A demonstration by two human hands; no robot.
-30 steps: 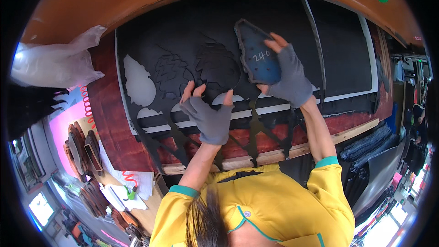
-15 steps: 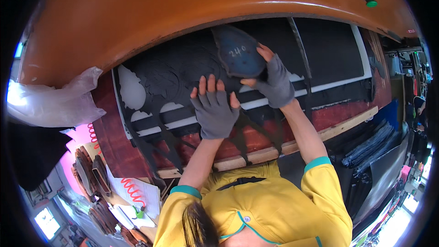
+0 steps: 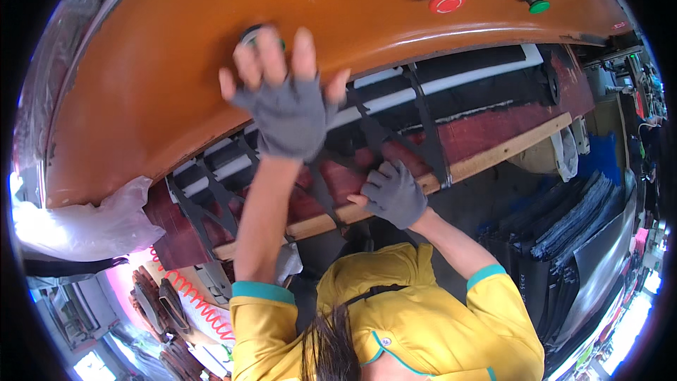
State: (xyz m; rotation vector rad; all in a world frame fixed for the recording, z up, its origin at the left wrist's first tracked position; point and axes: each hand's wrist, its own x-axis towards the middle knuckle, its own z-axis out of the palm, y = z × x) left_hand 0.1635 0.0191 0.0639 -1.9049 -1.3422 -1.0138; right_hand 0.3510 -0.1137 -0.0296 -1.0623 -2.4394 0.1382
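My left hand (image 3: 285,109), in a grey fingerless glove, is raised with its fingers spread over the orange machine cover (image 3: 169,92). Its fingertips overlap a round push button (image 3: 251,34) with a green edge, and blur hides whether they press it. My right hand (image 3: 395,194), gloved alike, is at the wooden bar (image 3: 324,224) along the front of the dark red bed. Its fingers are loosely bent, the thumb stands apart, and no object shows in it. Black cut sheet strips (image 3: 419,109) hang over the bed's front. Most of the black sheet is hidden under the cover.
A red stop button (image 3: 447,1) and a green button (image 3: 538,6) stick out of the cover. Clear plastic film (image 3: 99,219) bulges at the left, near a red coiled hose (image 3: 190,293) and brown shaped pieces (image 3: 159,296). Black sheets (image 3: 550,254) are stacked at the right.
My left hand has gone from the black sheet up to the push button. My right hand has let go of the blue plate and drawn back to the bar. The cover now hides the plate.
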